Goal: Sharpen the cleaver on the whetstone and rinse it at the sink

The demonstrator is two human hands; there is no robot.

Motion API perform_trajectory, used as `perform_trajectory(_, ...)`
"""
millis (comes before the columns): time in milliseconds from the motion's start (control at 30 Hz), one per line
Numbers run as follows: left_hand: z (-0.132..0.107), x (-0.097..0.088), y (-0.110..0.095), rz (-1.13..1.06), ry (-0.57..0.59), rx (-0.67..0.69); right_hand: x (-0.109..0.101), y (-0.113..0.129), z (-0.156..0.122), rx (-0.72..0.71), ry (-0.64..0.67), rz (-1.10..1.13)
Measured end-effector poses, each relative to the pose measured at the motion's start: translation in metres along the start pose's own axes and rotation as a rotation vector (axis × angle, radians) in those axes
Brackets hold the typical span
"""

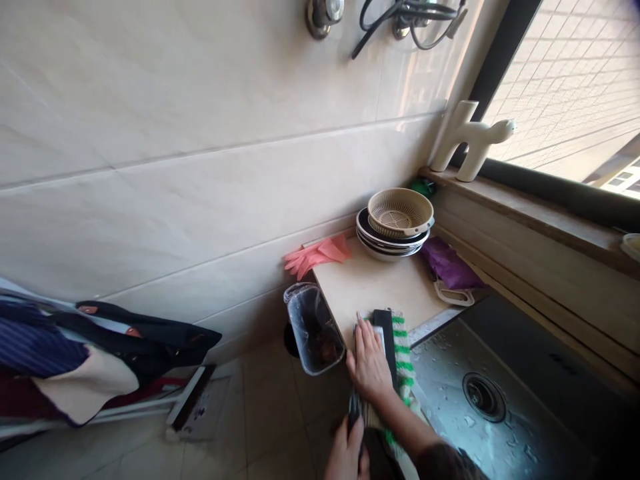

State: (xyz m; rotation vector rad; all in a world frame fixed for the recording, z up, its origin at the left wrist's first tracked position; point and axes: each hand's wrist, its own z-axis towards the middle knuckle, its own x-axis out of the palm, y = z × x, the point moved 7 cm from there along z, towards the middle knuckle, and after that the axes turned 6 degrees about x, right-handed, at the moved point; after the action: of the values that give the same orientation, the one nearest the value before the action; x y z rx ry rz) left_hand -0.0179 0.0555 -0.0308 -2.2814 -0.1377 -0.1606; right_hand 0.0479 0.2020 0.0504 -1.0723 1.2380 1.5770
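Green-striped white fringed cloth (403,373) lies across the front edge of the cream stone bench (373,280) and drapes down past it, just beside the wet stainless steel sink (525,427). A stack of white, dark-rimmed bowls (393,245) sits at the bench's back corner, with a round beige plastic strainer basket (400,213) nested on top, likely to save bench space. A clear plastic container (314,330) sits tilted at the bench's side edge, and pink rubber gloves (317,257) lie bunched against the wall. The right hand (370,360) is spread flat, pinning the cloth against the bench, just beside a long black strip (386,340). The left hand (346,453), cut off by the frame, seems curled around a narrow dark object (354,417), though that grip is hard to make out
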Motion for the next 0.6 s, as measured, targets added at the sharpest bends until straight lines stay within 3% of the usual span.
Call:
perform_trajectory(67,-0.002,-0.003,0.005,0.014,-0.009,-0.008,0.002,0.001,-0.004,-0.003,-0.002,0.001)
perform_trajectory(233,0.005,0.007,-0.024,-0.049,0.028,0.047,-0.002,-0.003,0.021,0.046,0.084,0.041)
perform_trajectory(433,-0.004,-0.004,0.000,0.014,0.028,-0.025,-0.003,0.003,0.000,0.019,0.023,0.043)
perform_trajectory(600,0.004,0.005,-0.024,-0.052,0.023,0.020,-0.004,-0.003,0.022,0.057,0.083,0.061)
